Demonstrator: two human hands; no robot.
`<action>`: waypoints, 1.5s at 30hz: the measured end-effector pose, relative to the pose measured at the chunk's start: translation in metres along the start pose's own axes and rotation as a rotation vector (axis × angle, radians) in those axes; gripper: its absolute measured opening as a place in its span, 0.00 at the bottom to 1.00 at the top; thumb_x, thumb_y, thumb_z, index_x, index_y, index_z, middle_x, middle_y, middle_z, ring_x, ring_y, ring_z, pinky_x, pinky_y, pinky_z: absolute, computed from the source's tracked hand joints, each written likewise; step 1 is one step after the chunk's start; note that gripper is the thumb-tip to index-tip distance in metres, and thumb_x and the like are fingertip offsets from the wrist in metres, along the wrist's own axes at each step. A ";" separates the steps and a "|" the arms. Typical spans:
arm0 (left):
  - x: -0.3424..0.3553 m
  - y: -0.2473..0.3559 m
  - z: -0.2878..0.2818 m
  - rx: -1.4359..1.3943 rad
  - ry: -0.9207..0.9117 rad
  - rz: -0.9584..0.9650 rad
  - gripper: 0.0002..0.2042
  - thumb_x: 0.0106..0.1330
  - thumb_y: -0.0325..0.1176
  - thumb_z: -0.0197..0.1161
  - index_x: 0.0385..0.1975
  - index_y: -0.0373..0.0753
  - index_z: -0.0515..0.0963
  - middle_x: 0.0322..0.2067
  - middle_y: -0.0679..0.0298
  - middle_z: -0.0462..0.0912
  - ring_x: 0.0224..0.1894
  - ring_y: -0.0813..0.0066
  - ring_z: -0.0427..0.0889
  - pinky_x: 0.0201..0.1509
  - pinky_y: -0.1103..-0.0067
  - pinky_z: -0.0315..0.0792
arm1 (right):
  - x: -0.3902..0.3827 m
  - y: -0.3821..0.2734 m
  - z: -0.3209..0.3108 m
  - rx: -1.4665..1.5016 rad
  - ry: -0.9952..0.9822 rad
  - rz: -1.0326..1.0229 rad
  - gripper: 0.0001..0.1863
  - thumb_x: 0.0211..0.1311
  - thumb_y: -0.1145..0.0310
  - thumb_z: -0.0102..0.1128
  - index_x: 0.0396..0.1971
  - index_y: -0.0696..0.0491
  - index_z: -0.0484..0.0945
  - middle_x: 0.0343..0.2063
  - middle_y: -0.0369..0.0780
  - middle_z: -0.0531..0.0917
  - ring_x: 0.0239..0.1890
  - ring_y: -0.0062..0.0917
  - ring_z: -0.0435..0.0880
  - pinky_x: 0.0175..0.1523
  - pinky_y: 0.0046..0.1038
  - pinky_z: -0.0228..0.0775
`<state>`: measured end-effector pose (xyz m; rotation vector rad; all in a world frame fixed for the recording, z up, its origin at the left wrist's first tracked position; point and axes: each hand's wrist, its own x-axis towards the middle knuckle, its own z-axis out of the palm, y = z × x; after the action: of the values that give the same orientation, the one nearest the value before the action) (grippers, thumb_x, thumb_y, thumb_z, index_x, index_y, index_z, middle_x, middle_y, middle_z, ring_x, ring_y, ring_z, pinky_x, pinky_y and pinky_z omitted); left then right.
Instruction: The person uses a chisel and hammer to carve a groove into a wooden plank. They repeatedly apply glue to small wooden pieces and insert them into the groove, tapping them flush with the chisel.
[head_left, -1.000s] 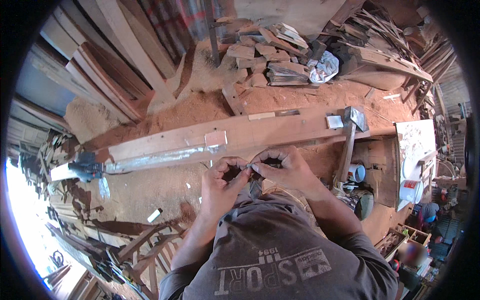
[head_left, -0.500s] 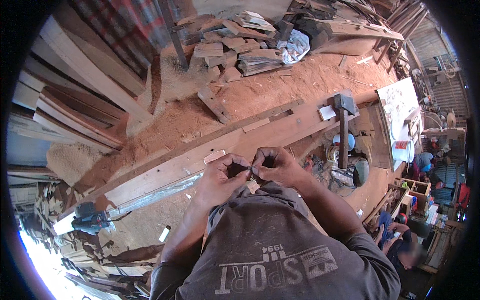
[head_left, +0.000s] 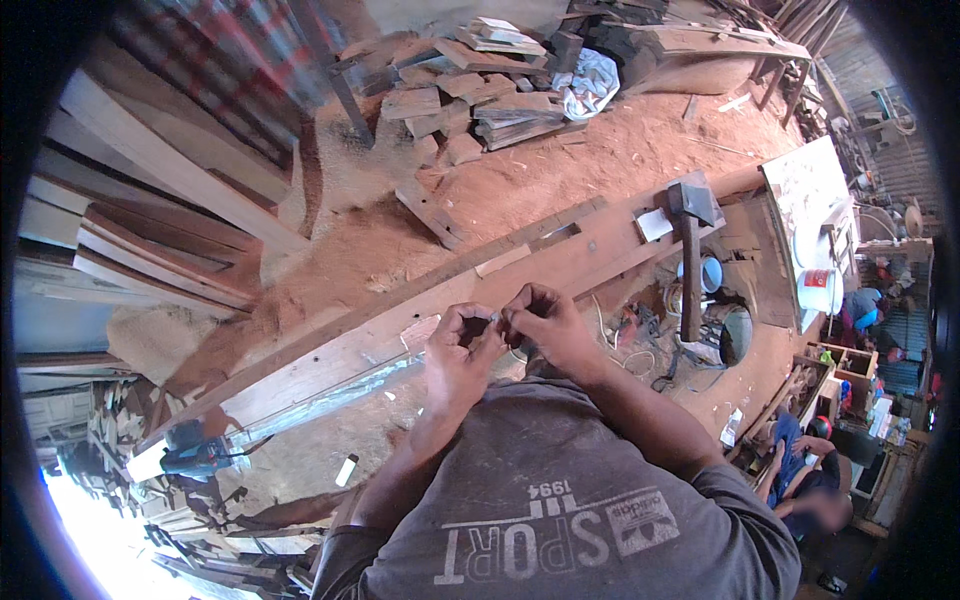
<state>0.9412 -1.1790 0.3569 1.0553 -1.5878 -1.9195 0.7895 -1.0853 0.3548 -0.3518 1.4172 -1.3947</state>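
Note:
In front of my chest both hands meet, fingertips pinched close together above the near edge of a long wooden plank (head_left: 290, 385). My left hand (head_left: 462, 355) has its thumb and forefinger curled into a loop. The fingers of my right hand (head_left: 553, 328) press together right beside the left fingertips. Something tiny may sit between them, but it is too small to make out. Near my left hand a small pale wood piece (head_left: 420, 333) lies on the plank. Farther right, a big hammer (head_left: 690, 262) with a dark head and wooden handle rests across the plank's edge.
A blue power tool (head_left: 197, 452) stands at the plank's left end. A white paper (head_left: 655, 225) lies by the hammer head. A white bucket (head_left: 820, 290) stands at right, near a seated person (head_left: 795, 460). Wood offcuts (head_left: 480, 90) are piled beyond the sawdust floor.
My hands have shifted slightly; the left has moved a little right and its fingers are re-angled. The fingertips stay together. The whole view has tilted a little.

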 end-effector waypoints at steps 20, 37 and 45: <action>-0.003 0.002 -0.091 0.923 0.326 -0.074 0.10 0.66 0.29 0.71 0.43 0.31 0.85 0.37 0.49 0.90 0.41 0.54 0.91 0.47 0.67 0.82 | 0.009 -0.086 -0.120 -1.325 0.098 -0.278 0.09 0.66 0.69 0.64 0.36 0.60 0.85 0.35 0.57 0.86 0.40 0.55 0.86 0.46 0.50 0.77; 0.005 -0.001 0.078 -0.163 -0.262 -0.088 0.07 0.71 0.25 0.68 0.46 0.31 0.84 0.44 0.62 0.88 0.45 0.75 0.85 0.54 0.78 0.78 | -0.052 -0.059 -0.083 -0.156 -0.031 -0.075 0.11 0.70 0.77 0.67 0.50 0.59 0.79 0.43 0.38 0.87 0.45 0.20 0.86 0.51 0.25 0.80; 0.034 0.011 0.060 0.225 0.003 0.070 0.07 0.71 0.29 0.69 0.41 0.31 0.86 0.38 0.59 0.90 0.42 0.75 0.87 0.50 0.76 0.79 | -0.067 -0.057 -0.137 -0.457 0.291 -0.267 0.17 0.70 0.73 0.69 0.55 0.59 0.80 0.44 0.40 0.89 0.45 0.23 0.87 0.52 0.29 0.79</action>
<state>0.8719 -1.1692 0.3613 1.0732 -1.8473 -1.7233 0.6797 -0.9738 0.3997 -0.6722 1.9934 -1.3598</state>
